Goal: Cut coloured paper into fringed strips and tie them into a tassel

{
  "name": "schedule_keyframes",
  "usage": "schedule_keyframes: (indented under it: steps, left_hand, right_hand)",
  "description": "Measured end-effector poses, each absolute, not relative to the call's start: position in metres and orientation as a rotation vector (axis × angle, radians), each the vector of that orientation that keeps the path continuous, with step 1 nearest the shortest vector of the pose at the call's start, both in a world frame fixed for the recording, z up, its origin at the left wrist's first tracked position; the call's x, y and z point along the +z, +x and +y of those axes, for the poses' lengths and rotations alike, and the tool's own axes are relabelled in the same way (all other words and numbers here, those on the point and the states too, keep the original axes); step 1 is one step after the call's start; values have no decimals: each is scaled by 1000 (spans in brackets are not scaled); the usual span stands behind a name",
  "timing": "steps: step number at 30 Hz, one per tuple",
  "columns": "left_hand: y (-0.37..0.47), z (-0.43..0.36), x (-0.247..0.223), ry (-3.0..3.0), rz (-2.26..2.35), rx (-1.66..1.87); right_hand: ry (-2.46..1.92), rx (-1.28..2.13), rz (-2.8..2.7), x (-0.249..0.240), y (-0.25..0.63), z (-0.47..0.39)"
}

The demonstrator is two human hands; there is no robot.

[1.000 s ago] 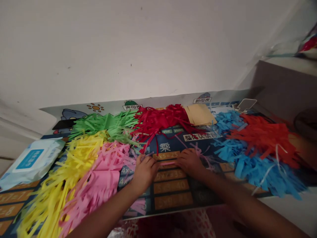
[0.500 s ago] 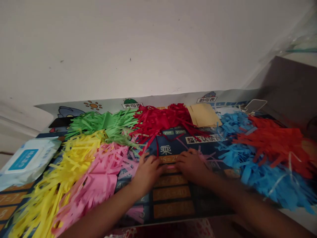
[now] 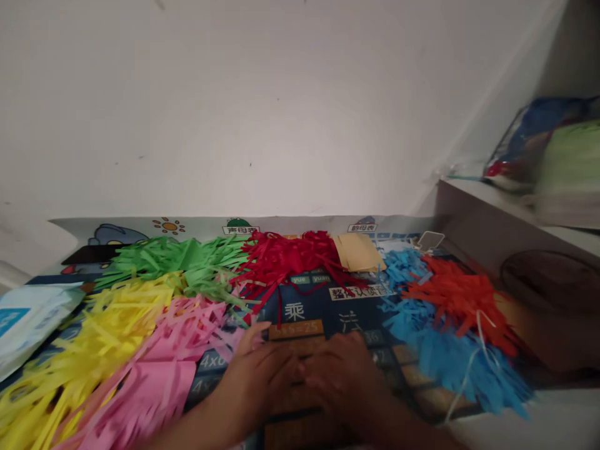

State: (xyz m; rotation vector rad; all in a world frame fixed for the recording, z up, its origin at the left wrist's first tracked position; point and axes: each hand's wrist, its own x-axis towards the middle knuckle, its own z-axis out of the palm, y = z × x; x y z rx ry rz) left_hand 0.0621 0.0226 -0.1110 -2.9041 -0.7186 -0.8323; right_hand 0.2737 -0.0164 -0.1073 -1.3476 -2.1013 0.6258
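Note:
My left hand [image 3: 260, 372] and my right hand [image 3: 344, 372] are close together low over the middle of the dark blue printed mat [image 3: 319, 306]. The fingers of both curl inward toward each other, with the left thumb raised. Blur and the fingers hide what they grip. Lilac paper strips [image 3: 229, 340] show just behind my left hand. Left of it lies pink fringed paper [image 3: 164, 375], then yellow fringed paper [image 3: 103, 337]. Beyond the hands is a bunch of red fringed paper [image 3: 295, 256].
Green fringed paper [image 3: 182, 256] lies at the back left and a wipes packet [image 3: 37, 319] at the left. Tan paper sheets [image 3: 359, 253] lie by the red bunch. On the right are blue fringes [image 3: 459, 362], orange-red fringes [image 3: 459, 300] and a grey box-like unit [image 3: 539, 281].
My hands have come closer together and nearer to me. The lilac strips that stuck out past my right hand are now out of sight. The view has tilted up and turned right.

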Motion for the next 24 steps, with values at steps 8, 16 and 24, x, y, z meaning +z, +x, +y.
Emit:
schedule_keyframes:
  steps: [8, 16, 24]
  left_hand:
    - [54, -2, -80, -2879, -731, -1200]
    - [81, -20, -95, -2846, -1328, -1658]
    - [85, -11, -108, -2944, -1308, -1690]
  right_hand:
    - [-1048, 1773, -975, -97, 245, -35]
    - [-934, 1549, -509, -125, 221, -46]
    - [-1128, 1313, -814, -135, 220, -42]
